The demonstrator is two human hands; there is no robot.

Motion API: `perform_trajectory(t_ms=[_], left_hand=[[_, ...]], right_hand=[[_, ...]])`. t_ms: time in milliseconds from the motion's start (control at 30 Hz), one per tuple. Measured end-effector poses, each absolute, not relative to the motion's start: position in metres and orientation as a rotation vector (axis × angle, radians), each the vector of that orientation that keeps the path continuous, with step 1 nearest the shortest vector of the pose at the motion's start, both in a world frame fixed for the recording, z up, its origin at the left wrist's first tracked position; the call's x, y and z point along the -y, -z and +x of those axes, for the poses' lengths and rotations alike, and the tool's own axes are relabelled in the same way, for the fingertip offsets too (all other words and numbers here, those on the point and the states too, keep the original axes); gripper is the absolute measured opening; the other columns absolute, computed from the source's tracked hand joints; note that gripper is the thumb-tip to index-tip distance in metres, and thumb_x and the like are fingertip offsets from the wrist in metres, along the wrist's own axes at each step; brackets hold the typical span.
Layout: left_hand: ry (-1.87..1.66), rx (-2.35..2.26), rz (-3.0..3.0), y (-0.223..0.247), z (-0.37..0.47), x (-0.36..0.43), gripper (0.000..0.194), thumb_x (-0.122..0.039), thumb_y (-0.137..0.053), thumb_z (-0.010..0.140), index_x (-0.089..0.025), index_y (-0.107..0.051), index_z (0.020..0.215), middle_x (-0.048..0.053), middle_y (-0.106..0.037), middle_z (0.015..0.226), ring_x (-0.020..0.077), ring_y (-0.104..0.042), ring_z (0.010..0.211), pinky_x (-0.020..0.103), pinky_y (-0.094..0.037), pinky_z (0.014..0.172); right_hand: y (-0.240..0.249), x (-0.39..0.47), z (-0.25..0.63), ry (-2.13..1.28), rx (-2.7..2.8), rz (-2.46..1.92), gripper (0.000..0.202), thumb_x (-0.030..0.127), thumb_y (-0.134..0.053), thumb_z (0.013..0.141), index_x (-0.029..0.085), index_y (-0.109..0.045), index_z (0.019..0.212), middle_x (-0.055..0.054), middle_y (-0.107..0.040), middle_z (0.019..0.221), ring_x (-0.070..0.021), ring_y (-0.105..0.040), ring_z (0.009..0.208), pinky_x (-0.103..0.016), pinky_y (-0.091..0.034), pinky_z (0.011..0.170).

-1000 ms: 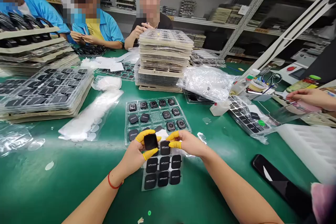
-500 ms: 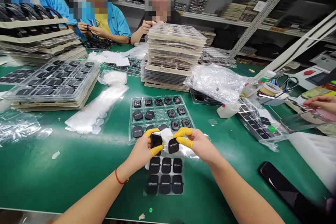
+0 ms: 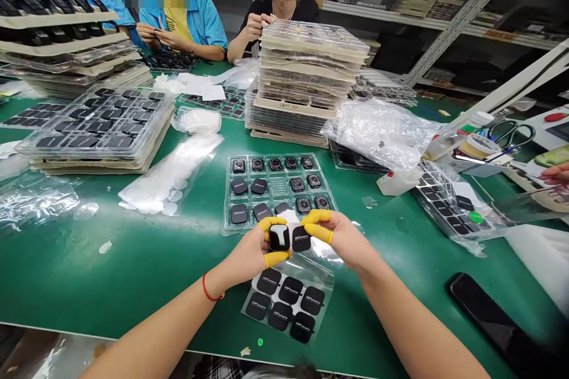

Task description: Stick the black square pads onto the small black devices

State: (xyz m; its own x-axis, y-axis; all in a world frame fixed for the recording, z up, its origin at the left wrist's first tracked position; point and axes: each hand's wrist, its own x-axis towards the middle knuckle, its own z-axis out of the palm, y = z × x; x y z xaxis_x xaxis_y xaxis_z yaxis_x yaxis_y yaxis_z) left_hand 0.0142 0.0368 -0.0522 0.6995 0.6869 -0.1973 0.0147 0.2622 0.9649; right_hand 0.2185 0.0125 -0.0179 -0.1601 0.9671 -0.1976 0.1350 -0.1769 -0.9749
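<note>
My left hand [image 3: 249, 253], with yellow finger cots on thumb and finger, pinches a strapless black smartwatch [image 3: 280, 238], its glossy screen facing me. Close beside the watch, my right hand [image 3: 341, 238] grips a black square protective film [image 3: 301, 240] with white lettering between finger cots. A bit of white paper or cloth [image 3: 291, 218] shows behind the two. Below my hands lies a clear sheet of black films [image 3: 291, 291], tilted on the table. Just beyond them, a clear plastic tray [image 3: 278, 204] holds several watches, some covered with black lettered films.
Stacked trays stand at the left [image 3: 146, 154] and at centre back [image 3: 306, 95]. A bag of white discs [image 3: 171, 172] lies left of the tray. At the right are a black phone [image 3: 489, 314], scissors [image 3: 511, 136] and bagged films [image 3: 444, 207]. Co-workers sit opposite; another person's hand [image 3: 555, 173] shows far right.
The watch and the black film have come nearer each other, and the watch's screen is turned more toward me. The film sheet below now lies rotated. My view has shifted slightly.
</note>
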Motion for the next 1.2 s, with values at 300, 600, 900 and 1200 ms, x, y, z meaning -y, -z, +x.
perform_trajectory(t_ms=[300,600,900,1200], left_hand=[[-0.531,-0.676,1.252,0.051,0.011,-0.04,0.047,-0.025,-0.067,0.076,-0.022,-0.044,0.116,0.004,-0.058,0.098,0.015,-0.06,0.079,0.027,-0.05,0.069],[-0.535,-0.733,1.337,0.047,0.011,-0.04,0.046,-0.026,-0.068,0.074,-0.021,-0.047,0.115,0.003,-0.059,0.094,0.0152,-0.059,0.078,0.027,-0.05,0.068],[-0.514,-0.71,1.481,0.054,0.014,-0.033,0.041,-0.021,-0.06,0.077,-0.022,-0.047,0.117,0.002,-0.061,0.093,0.0137,-0.06,0.073,0.025,-0.05,0.066],[-0.499,-0.724,1.511,0.055,0.016,-0.032,0.042,-0.018,-0.059,0.077,-0.022,-0.047,0.118,0.002,-0.062,0.095,0.0148,-0.06,0.075,0.026,-0.05,0.068]], right_hand=[[0.007,-0.005,0.218,-1.482,2.005,-1.077,0.008,0.022,-0.059,0.08,0.022,-0.067,0.08,-0.005,-0.061,0.111,-0.0195,-0.056,0.099,-0.036,-0.045,0.085],[-0.003,-0.004,0.225,-1.49,1.919,-1.083,0.007,0.024,-0.06,0.08,0.022,-0.066,0.077,-0.003,-0.064,0.093,-0.0167,-0.057,0.085,-0.034,-0.046,0.08],[0.034,-0.004,0.189,-1.429,1.217,-1.471,0.016,0.034,-0.064,0.074,0.019,-0.064,0.08,-0.003,-0.064,0.081,-0.0176,-0.058,0.078,-0.034,-0.046,0.076],[0.037,-0.004,0.19,-1.447,1.208,-1.464,0.015,0.029,-0.061,0.075,0.017,-0.064,0.083,-0.004,-0.065,0.085,-0.0185,-0.058,0.082,-0.036,-0.045,0.08]])
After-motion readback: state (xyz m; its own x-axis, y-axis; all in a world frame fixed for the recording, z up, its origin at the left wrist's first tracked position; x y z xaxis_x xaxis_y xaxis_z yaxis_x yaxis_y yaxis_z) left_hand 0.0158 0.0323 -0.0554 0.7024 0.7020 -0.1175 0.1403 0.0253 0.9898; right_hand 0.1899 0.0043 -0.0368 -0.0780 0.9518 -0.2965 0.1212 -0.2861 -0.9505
